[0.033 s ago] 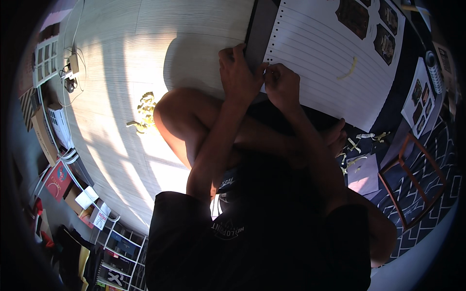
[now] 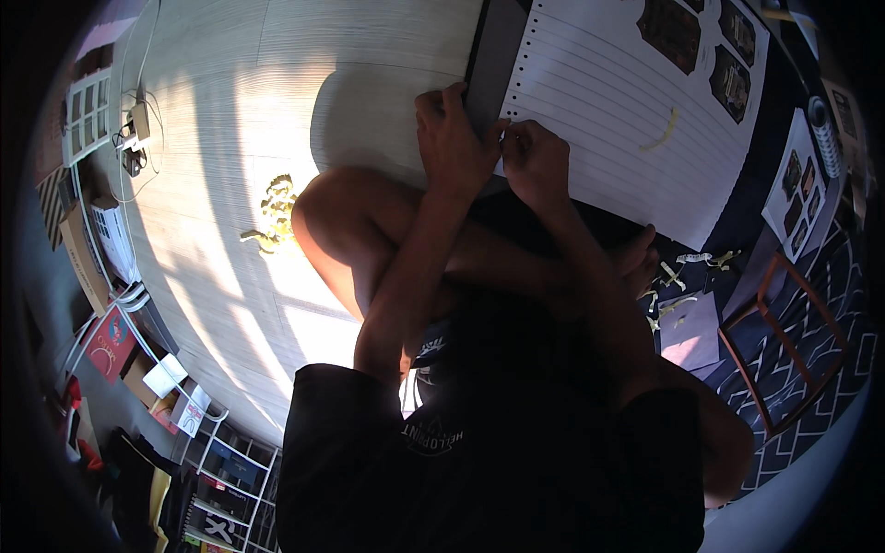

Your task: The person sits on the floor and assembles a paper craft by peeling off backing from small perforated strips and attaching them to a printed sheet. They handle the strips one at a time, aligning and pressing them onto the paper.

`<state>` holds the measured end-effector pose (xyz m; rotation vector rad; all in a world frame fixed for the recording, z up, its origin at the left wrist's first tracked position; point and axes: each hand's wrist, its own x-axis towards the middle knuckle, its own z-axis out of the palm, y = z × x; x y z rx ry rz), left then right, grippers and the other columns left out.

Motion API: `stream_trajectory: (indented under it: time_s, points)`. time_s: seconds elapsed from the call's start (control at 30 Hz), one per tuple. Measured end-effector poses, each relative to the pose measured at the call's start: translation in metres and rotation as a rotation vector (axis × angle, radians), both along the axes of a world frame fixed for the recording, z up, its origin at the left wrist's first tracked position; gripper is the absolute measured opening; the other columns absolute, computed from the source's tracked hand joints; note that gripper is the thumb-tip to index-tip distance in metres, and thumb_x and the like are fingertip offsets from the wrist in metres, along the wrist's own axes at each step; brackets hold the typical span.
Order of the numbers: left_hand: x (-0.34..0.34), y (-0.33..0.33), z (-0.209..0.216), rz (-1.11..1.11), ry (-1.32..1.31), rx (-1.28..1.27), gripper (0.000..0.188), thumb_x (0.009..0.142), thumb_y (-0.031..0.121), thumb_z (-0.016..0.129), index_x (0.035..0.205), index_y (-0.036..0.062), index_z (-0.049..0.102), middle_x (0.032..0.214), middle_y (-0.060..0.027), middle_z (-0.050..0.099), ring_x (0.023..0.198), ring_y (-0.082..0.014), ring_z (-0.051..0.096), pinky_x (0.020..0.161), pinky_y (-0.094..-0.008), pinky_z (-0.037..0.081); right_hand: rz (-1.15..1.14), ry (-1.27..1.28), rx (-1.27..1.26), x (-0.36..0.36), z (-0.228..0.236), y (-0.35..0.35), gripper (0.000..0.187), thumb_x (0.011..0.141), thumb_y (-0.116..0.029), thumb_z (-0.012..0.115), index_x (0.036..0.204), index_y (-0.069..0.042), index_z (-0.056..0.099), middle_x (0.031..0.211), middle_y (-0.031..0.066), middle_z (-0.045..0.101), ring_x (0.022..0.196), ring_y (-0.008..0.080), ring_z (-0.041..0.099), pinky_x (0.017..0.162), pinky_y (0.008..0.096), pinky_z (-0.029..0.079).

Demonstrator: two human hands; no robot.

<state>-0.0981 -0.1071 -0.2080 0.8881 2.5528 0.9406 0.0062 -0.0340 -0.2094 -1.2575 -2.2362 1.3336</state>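
Note:
A white lined sheet (image 2: pixel 590 138), punched with small holes along its left edge, lies on a dark board or album page (image 2: pixel 486 64) in front of me. My left hand (image 2: pixel 452 143) rests on the dark margin, fingers at its outer edge and thumb stretched toward the sheet's near-left corner. At that corner my right hand (image 2: pixel 539 166) has its fingers curled in a pinch close to the left thumb. Whatever lies between those fingertips is too small to make out. Farther right, a curled pale-yellow strip (image 2: pixel 661 132) lies on the sheet, below several printed dark label-shaped pictures (image 2: pixel 670 35).
Crumpled yellow strips (image 2: pixel 277 212) lie on the wooden floor by my left knee, and more strips (image 2: pixel 678 276) by my foot. To the right are a printed sheet (image 2: pixel 795 189), a spiral binding (image 2: pixel 822 138) and a brown frame (image 2: pixel 784 346). White wire shelving (image 2: pixel 230 461) stands lower left.

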Motion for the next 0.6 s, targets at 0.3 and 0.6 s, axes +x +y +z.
stream_trajectory:
  time_s: [0.3, 0.6]
  points:
    - [0.003, 0.000, -0.002, -0.056, 0.097, -0.086, 0.076, 0.073, 0.025, 0.089, 0.133, 0.0010, 0.050, 0.122, -0.0243, 0.050, 0.109, -0.0428, 0.055, 0.090, -0.0493, 0.048, 0.030, -0.149, 0.108, 0.008, 0.009, 0.016, 0.016, 0.086, -0.013, 0.066, 0.086, 0.003, 0.070, 0.076, 0.0212, 0.072, 0.071, 0.0361, 0.073, 0.069, 0.0413, 0.058]
    - [-0.011, -0.004, 0.001, 0.062, -0.027, 0.211, 0.067, 0.083, 0.024, 0.081, 0.137, 0.0015, 0.048, 0.117, -0.0170, 0.056, 0.097, -0.0287, 0.059, 0.080, -0.0414, 0.050, -0.067, -0.014, -0.055, 0.019, 0.026, 0.036, 0.015, 0.088, -0.012, 0.068, 0.096, 0.001, 0.070, 0.069, 0.0107, 0.069, 0.063, 0.0191, 0.068, 0.065, 0.0322, 0.053]
